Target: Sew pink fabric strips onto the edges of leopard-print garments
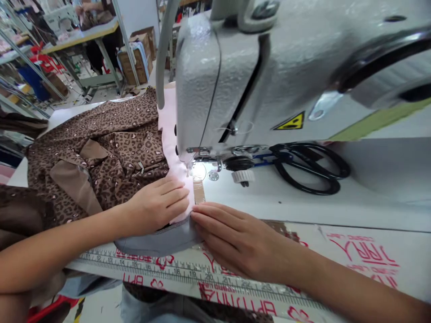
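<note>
My left hand (163,204) lies on the pink fabric (173,154) just in front of the needle area, fingers stretched out and pressing it down. With its fingertips, my right hand (232,233) grips the near right edge of that fabric, where a grey piece (158,240) with a stitched edge meets it; its thumb is hidden. Left of my left hand, leopard-print fabric (134,143) with plain brown parts lies bunched. The sewing machine (198,80) stands over the work, its presser foot (189,169) lit at the pink fabric's edge.
Black-handled scissors (306,188) lie on the machine bed, under the arm. A printed measuring tape (178,271) runs along the table's front edge. Behind stand another worktable (84,36) with a person's hands at it, and cardboard boxes (136,63).
</note>
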Tool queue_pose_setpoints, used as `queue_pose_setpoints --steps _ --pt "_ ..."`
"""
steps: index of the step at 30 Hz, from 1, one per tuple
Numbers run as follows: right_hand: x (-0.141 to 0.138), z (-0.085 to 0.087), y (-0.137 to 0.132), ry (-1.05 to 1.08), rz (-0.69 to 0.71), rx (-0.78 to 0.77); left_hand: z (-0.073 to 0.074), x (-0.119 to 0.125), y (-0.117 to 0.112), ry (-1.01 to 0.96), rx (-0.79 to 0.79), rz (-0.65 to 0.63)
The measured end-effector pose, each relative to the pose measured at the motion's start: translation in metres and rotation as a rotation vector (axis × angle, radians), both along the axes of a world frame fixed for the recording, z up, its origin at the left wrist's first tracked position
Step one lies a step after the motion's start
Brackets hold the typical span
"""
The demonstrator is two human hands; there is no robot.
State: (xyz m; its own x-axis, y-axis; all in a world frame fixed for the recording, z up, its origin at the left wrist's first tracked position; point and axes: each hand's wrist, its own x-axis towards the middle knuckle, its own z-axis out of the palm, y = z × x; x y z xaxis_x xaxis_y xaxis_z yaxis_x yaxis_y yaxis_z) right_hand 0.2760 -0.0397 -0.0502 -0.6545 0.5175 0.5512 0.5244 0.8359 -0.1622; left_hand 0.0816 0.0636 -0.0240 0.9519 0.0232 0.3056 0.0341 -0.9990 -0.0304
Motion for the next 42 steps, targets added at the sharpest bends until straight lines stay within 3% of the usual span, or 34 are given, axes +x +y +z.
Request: queue_pose_setpoints --steps 9,20,25,27,33,38,42 --pt "0.000 0.001 0.001 -0.002 -0.001 -0.028 -0.018 -0.010 0.002 -0.029 -0.083 0.005" --pt "0.009 0.001 0.023 -0.048 -0.031 -0.074 -0.017 0.001 0.041 -0.028 -0.043 -0.072" --pt "0.013 0.000 0.032 -0.102 -0.067 -0.049 -0.006 0.008 0.055 -0.019 0.014 -0.125" --pt "0.013 -0.002 0.031 -0.108 -0.075 -0.023 0.000 0.010 0.048 0.037 -0.012 -0.060" --pt "0.011 -0.005 0.022 -0.112 -0.145 0.021 0.008 0.022 0.001 0.089 -0.103 0.364" --pt "0.011 -0.005 0.022 -0.081 -0.141 0.005 -0.005 0.025 -0.013 0.172 -0.075 0.521" --pt "0.012 -0.004 0.023 -0.096 -0.136 -0.005 -0.013 0.021 -0.013 0.080 -0.024 0.568"
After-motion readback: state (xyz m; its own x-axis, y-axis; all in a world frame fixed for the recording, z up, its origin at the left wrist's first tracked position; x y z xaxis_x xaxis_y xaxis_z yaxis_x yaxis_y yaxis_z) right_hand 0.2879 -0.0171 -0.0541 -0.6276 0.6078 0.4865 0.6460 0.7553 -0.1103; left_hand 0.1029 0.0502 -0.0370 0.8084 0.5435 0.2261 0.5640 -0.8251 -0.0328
